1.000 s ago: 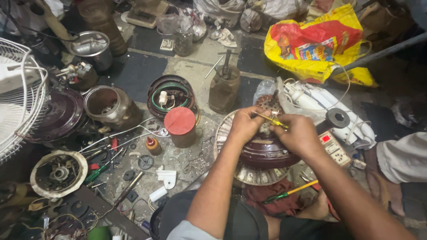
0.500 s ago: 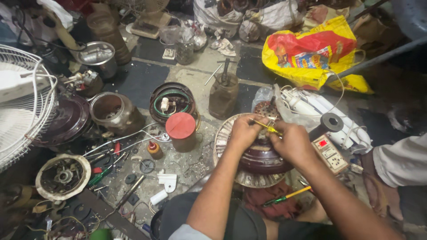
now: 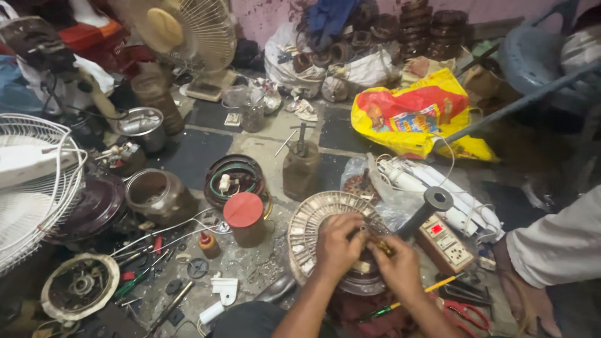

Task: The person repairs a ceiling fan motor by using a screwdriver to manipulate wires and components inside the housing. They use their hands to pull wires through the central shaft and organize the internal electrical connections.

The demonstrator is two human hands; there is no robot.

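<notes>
Metal fan motor, round with a ribbed pale rim, is sitting on the floor between the person's knees, low in the centre of the head view. Left hand is curling over its hub, fingers bent down and pressing on the middle, wrist angled in from below. Right hand is closing around a small yellow-handled tool, tip pointing toward the hub; the two hands are touching over the motor. Both forearms are rising from the bottom edge, converging.

Just left of the motor a red-lidded jar is standing upright. Right of it a switch board is lying beside a black tube. Red-handled pliers are lying near the right forearm. Another person's white sleeve is entering at right.
</notes>
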